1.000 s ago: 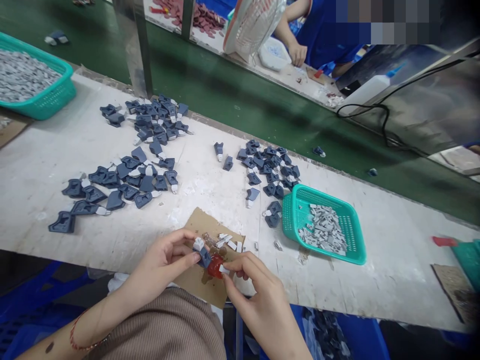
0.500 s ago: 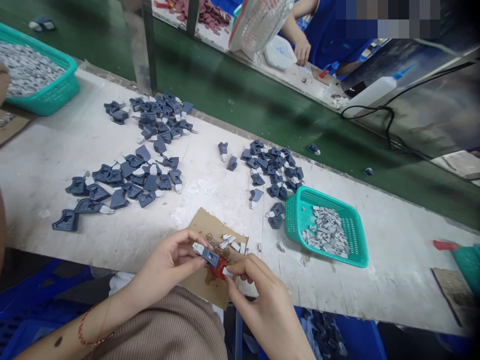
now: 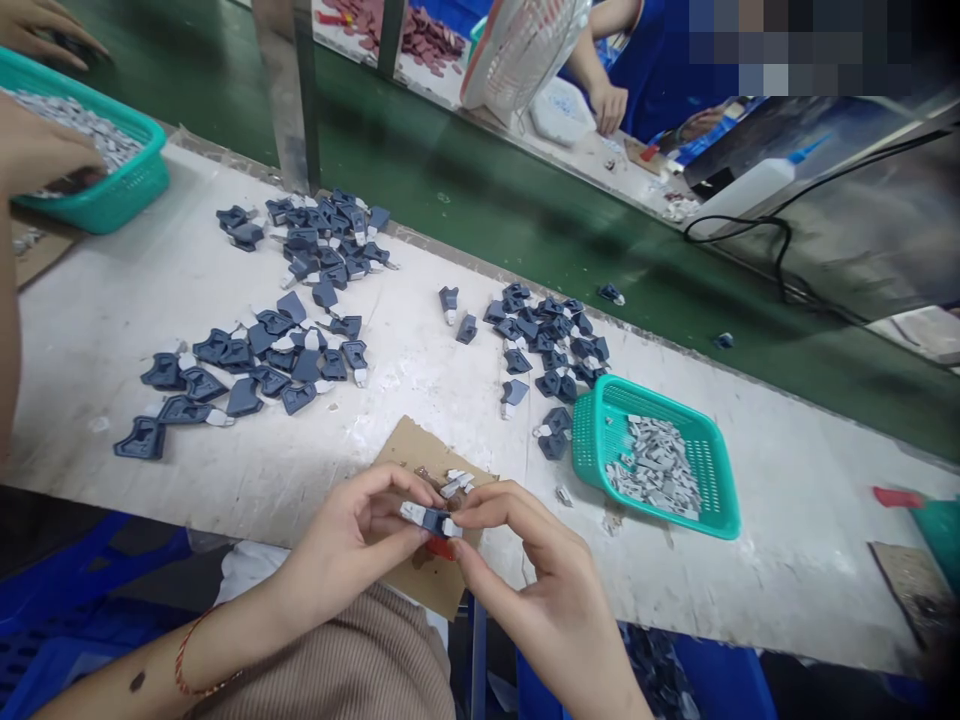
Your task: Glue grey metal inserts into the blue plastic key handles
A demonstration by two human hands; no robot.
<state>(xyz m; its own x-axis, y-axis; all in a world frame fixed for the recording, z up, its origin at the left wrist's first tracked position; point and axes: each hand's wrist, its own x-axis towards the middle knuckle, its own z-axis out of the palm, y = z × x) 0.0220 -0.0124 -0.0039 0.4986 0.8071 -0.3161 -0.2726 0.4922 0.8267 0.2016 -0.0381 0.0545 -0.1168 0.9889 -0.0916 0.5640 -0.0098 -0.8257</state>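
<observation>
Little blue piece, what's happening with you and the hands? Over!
Left hand: pinching dark blue piece. Right hand: pinching small white piece at the blue one's end. Cardboard below; nothing visibly blocking the hands.

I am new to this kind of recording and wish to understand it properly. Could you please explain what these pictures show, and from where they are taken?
No robot appears: these are a person's own bare hands, and every picture comes from one camera worn on the head, looking forward and down. The left hand holds a dark blue piece. The right hand pinches a small pale bit at one end of it. Below them lies a cardboard sheet with more pale bits. On the whitish table are clusters of similar blue pieces and, to the right, a green basket of small grey parts. At the left edge, another person's hand is at a second green basket.
</observation>
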